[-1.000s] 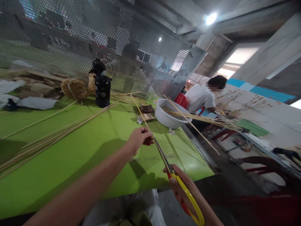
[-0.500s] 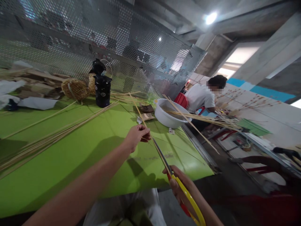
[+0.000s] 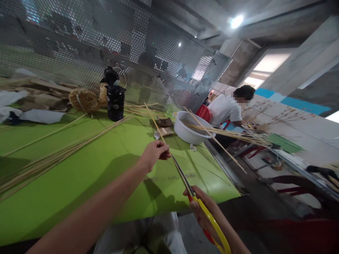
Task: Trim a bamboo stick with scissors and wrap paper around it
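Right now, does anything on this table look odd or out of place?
Slightly: long, thin, pale strips across the round white basin jut past the edge of the green tabletop, where someone might snag them.

The yellow scissors handle (image 3: 212, 217) partly hides the right hand (image 3: 205, 198); the left edge cuts off bamboo strips (image 3: 79, 144); shapes behind the perforated panel (image 3: 164, 46), upper left, are too blurred to tell.

Left grip (image 3: 155, 155) pinched, right grip (image 3: 208, 199) curled
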`<state>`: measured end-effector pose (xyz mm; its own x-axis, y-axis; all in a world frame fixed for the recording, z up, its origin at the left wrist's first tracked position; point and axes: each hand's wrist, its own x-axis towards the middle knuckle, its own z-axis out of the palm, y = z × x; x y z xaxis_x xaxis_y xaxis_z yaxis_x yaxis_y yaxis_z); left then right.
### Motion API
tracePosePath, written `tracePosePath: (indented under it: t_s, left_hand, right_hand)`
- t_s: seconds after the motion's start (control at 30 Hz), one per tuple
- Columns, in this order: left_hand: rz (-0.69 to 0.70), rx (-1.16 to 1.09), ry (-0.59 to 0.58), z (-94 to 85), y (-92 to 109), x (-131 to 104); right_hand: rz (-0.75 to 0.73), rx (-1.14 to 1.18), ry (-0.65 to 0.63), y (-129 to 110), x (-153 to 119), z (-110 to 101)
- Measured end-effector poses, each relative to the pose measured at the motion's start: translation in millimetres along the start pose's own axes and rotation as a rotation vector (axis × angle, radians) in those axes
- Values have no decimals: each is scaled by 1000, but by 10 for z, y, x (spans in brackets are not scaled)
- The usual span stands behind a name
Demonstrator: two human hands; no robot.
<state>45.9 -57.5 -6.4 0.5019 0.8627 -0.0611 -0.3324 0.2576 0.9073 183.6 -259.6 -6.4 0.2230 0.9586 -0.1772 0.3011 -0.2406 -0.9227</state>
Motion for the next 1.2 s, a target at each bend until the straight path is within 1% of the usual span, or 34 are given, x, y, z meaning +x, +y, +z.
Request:
tracePosePath:
  t_s: [0.13,0.33,0.5,0.6,0.7,0.77,0.93,1.07,1.2]
  left_hand:
    - [-7,6,8,16,-5,-12]
    - [-9,12,-19,34,-13,-30]
    - [-10,20,-12,51,12,-49]
    - [-24,25,-20,76,-1,-65]
    - [-25,19,-34,81,-19,-64]
    - [-19,13,-25,66,-20,-55]
    - [-13,17,-33,33,12,-44]
    - [-35,-5,-10,54,50,-59]
    - [-44,-8,2,73,75,-65]
  right_hand:
    - [-10,-57,21,-25,-15,3]
    - [1,-123,20,-78,-38,11]
    - [-47,-65,-1,9,38,-12]
    - [-87,-43,23,41,71,-19]
    - [-56,-46,45,31,64,-18]
    - [-30,-53,36,14,46,-24]
    - [-44,-153,5,-33,12,-86]
    - [-70,-230,-23,-55,4,-144]
    - [-122,-260,-26,-44,7,-169]
